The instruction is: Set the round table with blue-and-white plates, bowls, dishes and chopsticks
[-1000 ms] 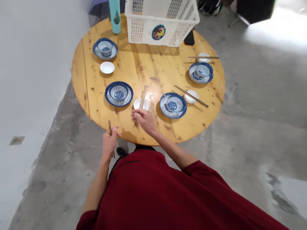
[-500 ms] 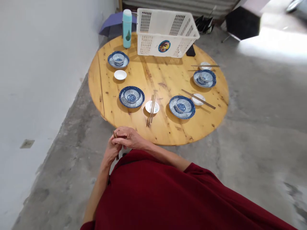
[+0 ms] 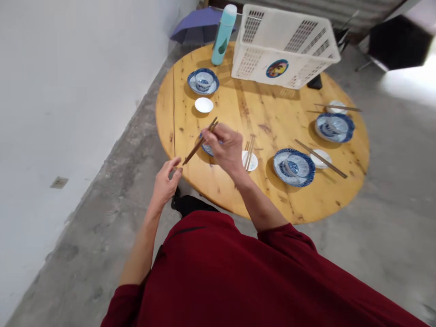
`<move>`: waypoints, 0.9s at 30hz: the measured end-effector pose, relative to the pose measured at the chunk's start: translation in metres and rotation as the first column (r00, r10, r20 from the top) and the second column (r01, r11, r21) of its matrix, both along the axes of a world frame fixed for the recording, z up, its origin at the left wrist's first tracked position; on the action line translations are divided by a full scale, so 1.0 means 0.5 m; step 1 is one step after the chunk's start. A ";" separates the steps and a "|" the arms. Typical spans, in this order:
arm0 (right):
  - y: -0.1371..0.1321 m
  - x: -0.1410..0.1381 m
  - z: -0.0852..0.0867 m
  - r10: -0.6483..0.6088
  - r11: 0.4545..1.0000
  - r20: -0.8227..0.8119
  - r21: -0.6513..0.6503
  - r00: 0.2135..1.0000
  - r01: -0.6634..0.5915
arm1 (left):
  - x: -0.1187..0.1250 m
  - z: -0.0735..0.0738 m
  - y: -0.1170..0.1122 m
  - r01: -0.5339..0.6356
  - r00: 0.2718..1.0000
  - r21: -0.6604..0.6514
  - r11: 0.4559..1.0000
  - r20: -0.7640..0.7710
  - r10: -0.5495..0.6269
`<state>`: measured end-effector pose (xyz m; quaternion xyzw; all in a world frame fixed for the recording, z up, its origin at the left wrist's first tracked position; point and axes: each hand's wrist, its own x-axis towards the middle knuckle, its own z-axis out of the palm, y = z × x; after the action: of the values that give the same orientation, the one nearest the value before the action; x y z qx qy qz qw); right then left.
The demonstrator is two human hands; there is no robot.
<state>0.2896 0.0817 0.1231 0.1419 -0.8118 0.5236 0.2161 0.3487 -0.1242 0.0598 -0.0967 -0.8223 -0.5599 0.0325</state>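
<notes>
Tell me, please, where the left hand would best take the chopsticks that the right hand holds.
Probably at the lower ends. The chopsticks slant from the right hand down toward the left hand, and that stretch is bare. Come from below left, pinching both sticks across their width.

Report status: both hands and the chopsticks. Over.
Right hand gripping pair of chopsticks, tilted, over the table edge. Left hand open, fingertips by their lower end. Small white dish beyond the tips, apart.
</notes>
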 end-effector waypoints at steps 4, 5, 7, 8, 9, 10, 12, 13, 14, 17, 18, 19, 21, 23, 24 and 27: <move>-0.006 -0.120 -0.032 -0.139 0.989 -0.069 0.038 0.988 0.141 | -0.099 -0.012 -0.066 -0.052 0.999 -0.014 0.999 0.004 0.052; -0.013 -0.145 -0.044 -0.158 0.986 -0.065 0.049 0.985 0.162 | -0.124 -0.017 -0.080 -0.060 0.998 -0.015 0.998 0.016 0.060; -0.030 -0.190 -0.068 -0.188 0.980 -0.031 0.064 0.982 0.190 | -0.174 -0.025 -0.103 -0.055 0.997 -0.014 0.998 0.050 0.056; -0.039 -0.209 -0.078 -0.197 0.978 -0.006 0.070 0.980 0.197 | -0.199 -0.028 -0.111 -0.042 0.997 -0.010 0.999 0.071 0.042; -0.048 -0.226 -0.085 -0.201 0.977 0.020 0.077 0.979 0.199 | -0.223 -0.032 -0.117 -0.024 0.995 -0.005 1.000 0.092 0.025; -0.057 -0.241 -0.090 -0.201 0.977 0.045 0.085 0.979 0.197 | -0.247 -0.034 -0.121 -0.005 0.994 -0.001 1.000 0.114 0.005; -0.074 -0.265 -0.092 -0.201 0.975 0.072 0.115 0.977 0.192 | -0.293 -0.040 -0.124 0.030 0.987 0.007 1.000 0.155 -0.031; -0.081 -0.274 -0.091 -0.205 0.972 0.074 0.137 0.976 0.194 | -0.314 -0.042 -0.124 0.046 0.984 0.010 0.999 0.174 -0.047; -0.088 -0.281 -0.088 -0.213 0.967 0.069 0.161 0.975 0.200 | -0.333 -0.045 -0.122 0.065 0.979 0.011 0.998 0.191 -0.066; -0.105 -0.291 -0.074 -0.246 0.946 0.035 0.225 0.969 0.232 | -0.382 -0.051 -0.109 0.149 0.964 0.005 0.989 0.220 -0.146; -0.110 -0.291 -0.070 -0.255 0.941 0.024 0.235 0.967 0.243 | -0.396 -0.052 -0.102 0.183 0.960 -0.003 0.983 0.218 -0.178; -0.113 -0.290 -0.065 -0.262 0.938 0.014 0.239 0.965 0.251 | -0.409 -0.053 -0.095 0.218 0.955 -0.015 0.976 0.211 -0.210; -0.118 -0.287 -0.059 -0.276 0.935 0.007 0.232 0.961 0.267 | -0.432 -0.052 -0.078 0.284 0.945 -0.044 0.958 0.183 -0.272; -0.120 -0.282 -0.056 -0.294 0.934 0.001 0.211 0.956 0.287 | -0.453 -0.053 -0.062 0.352 0.929 -0.071 0.933 0.147 -0.339; -0.121 -0.280 -0.056 -0.303 0.933 -0.005 0.201 0.953 0.298 | -0.463 -0.054 -0.055 0.388 0.918 -0.081 0.918 0.129 -0.376; -0.123 -0.278 -0.054 -0.331 0.925 -0.027 0.187 0.943 0.330 | -0.495 -0.063 -0.043 0.496 0.868 -0.119 0.860 0.075 -0.491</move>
<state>0.1506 0.0202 0.0960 0.0215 -0.8706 0.4007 0.2845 0.1014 -0.1455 0.0281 -0.2940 -0.8063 -0.4949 -0.1360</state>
